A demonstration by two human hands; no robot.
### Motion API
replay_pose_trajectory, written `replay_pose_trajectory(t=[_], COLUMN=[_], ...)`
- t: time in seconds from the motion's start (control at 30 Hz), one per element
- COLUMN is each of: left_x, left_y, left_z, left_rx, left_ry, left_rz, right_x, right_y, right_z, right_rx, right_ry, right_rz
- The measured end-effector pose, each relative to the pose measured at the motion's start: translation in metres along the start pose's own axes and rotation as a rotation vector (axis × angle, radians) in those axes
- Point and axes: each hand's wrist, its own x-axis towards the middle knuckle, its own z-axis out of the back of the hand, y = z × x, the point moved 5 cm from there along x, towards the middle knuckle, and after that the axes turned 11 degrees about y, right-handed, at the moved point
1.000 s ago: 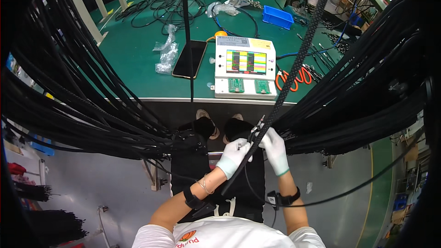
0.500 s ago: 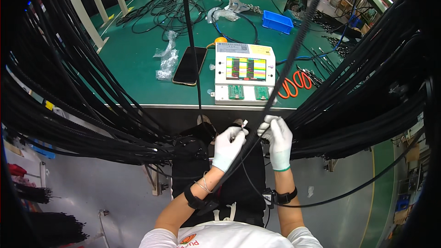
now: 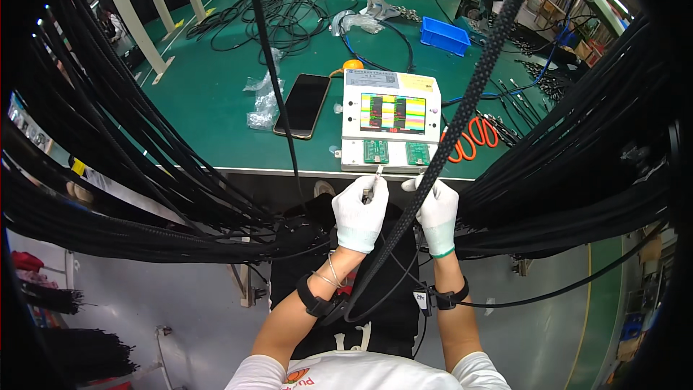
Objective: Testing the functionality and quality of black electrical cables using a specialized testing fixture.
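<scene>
Head camera view shows the left hand [image 3: 361, 206] and the right hand [image 3: 437, 206] now brought forward to the front edge of the green table [image 3: 209, 115], whereas 1 second ago they are seen close together over the lap. By 0.5 seconds ago they are parted, and now they are lined up before the white box [image 3: 390, 135] and its lit screen [image 3: 393, 112].

A small pale connector [image 3: 379, 171] is pinched in the fingertips of the gloved left hand, with its tip pointed away from the body. It is placed just below the left green board [image 3: 375, 151]; whether the box is touched by it cannot be told. The right hand is held near the right green board [image 3: 417, 152], its fingers drawn together, but it is partly covered by the thick braided cable [image 3: 465, 105], so what is gripped there, if anything, cannot be told.

By judgement, the handling is shifted from the lap to the box, and careful alignment at the left board is called for. No seated connection can be confirmed. The braided cable could get in the way of the right hand.
</scene>
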Motion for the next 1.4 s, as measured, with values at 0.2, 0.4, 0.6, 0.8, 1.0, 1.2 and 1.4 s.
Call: replay_pose_trajectory(t=[0.2, 0.4, 0.6, 0.8, 1.0, 1.2, 1.4], left_x=[0.002, 0.005, 0.014, 0.013, -0.016, -0.088, -0.117], left_y=[0.002, 0.005, 0.006, -0.003, 0.02, 0.051, 0.059], left_z=[-0.001, -0.01, -0.011, -0.005, 0.008, 0.038, 0.083], left_rx=[0.016, -0.102, -0.141, -0.153, -0.242, -0.022, 0.175], left_ry=[-0.045, -0.049, 0.028, 0.109, 0.179, 0.561, 0.645], left_rz=[0.008, 0.066, 0.092, 0.057, 0.22, 0.459, 0.372], right_x=[0.001, 0.003, 0.004, 0.006, 0.005, 0.009, -0.071], right_y=[0.002, 0.003, 0.002, 0.003, 0.008, -0.016, -0.085], right_z=[-0.002, -0.003, -0.001, -0.003, -0.011, -0.011, -0.063], right_rx=[-0.027, -0.043, -0.025, 0.051, 0.148, 0.33, 0.311], right_ry=[0.023, 0.03, -0.043, -0.046, -0.063, -0.006, 0.142], right_rz=[0.028, 0.092, 0.055, -0.008, -0.03, 0.044, -0.262])
